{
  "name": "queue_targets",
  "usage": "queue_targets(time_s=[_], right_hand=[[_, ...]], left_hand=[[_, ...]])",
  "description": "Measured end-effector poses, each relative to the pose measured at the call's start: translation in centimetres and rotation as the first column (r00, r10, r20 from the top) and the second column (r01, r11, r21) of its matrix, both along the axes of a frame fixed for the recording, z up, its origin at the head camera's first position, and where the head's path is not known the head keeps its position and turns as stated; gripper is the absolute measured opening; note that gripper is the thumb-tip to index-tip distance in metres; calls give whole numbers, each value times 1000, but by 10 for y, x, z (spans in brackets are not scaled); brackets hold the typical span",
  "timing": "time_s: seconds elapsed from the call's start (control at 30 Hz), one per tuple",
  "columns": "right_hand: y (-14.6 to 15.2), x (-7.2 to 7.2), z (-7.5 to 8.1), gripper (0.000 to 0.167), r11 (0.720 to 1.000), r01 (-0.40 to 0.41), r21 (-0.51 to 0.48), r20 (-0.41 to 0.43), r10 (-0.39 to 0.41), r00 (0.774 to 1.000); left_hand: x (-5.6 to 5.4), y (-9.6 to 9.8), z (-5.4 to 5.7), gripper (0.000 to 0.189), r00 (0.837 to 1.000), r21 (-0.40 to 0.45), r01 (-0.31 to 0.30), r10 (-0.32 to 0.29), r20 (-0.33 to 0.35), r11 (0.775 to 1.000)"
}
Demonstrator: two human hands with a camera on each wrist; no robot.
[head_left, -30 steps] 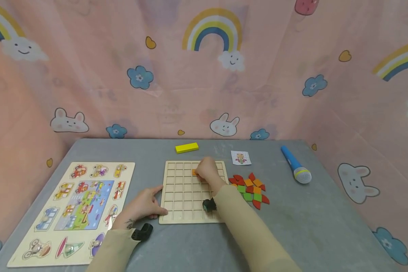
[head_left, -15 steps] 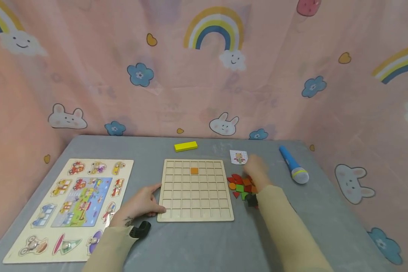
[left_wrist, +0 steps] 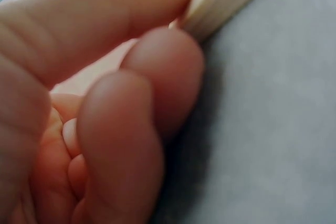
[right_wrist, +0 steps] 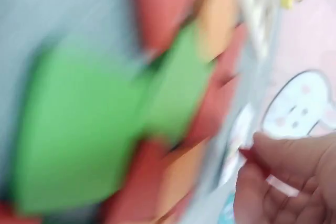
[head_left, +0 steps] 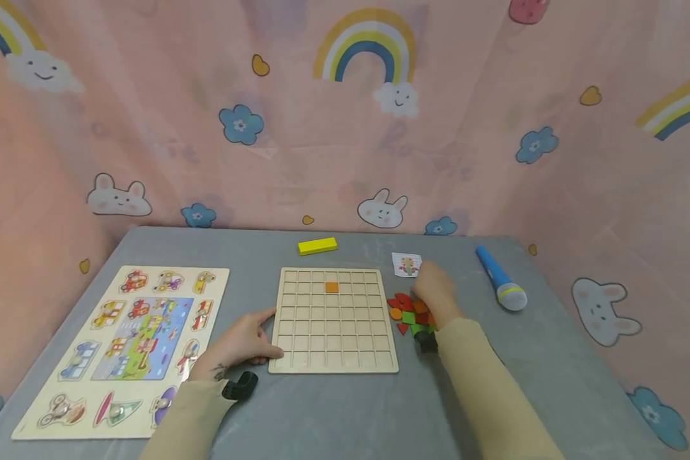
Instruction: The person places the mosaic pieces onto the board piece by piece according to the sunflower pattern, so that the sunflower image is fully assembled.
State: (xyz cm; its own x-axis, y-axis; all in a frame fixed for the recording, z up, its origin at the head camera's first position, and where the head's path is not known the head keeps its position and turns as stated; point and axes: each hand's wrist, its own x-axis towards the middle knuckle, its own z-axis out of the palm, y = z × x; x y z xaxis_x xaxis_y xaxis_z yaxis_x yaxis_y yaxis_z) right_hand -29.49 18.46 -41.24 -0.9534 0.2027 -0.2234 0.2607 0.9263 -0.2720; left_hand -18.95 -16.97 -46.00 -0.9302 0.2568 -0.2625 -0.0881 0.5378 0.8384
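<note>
My left hand (head_left: 244, 338) touches the left edge of a wooden grid board (head_left: 333, 329), thumb near the front corner and index finger farther up the side. In the left wrist view its other fingertips (left_wrist: 121, 135) curl beside the board. One orange square tile (head_left: 331, 287) sits in a cell near the board's far edge. To the right, my right hand (head_left: 435, 291) is over a pile of red, orange and green tiles (head_left: 408, 317), partly hiding it. The right wrist view shows its thumb and finger pinching a small red tile (right_wrist: 254, 161), whose shape is mostly covered.
A small pattern card (head_left: 406, 264) lies behind the pile. Farther right is a blue toy microphone (head_left: 500, 278). A yellow block (head_left: 317, 246) lies behind the board, and a vehicle puzzle board (head_left: 121, 351) lies at left. A printed pink cloth (head_left: 299, 166) stands behind the table.
My right hand has left the orange tile in the grid and moved right to the tile pile, where it stays over the last half second. The left hand keeps its place.
</note>
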Motion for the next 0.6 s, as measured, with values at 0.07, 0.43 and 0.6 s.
queue_targets(time_s=[0.07,0.43,0.6], right_hand=[[-13,-3,7,13,994,-88,-69,-68,83,994],[-119,-8,21,17,798,-503,-331,-105,498,861],[-141,-12,9,9,777,-604,-176,-108,595,796]], left_hand=[[-1,0,0,94,1000,-4,3,-3,-6,1000],[0,-2,0,94,1000,15,14,-14,-6,1000],[0,0,-1,94,1000,10,11,-11,-15,1000]])
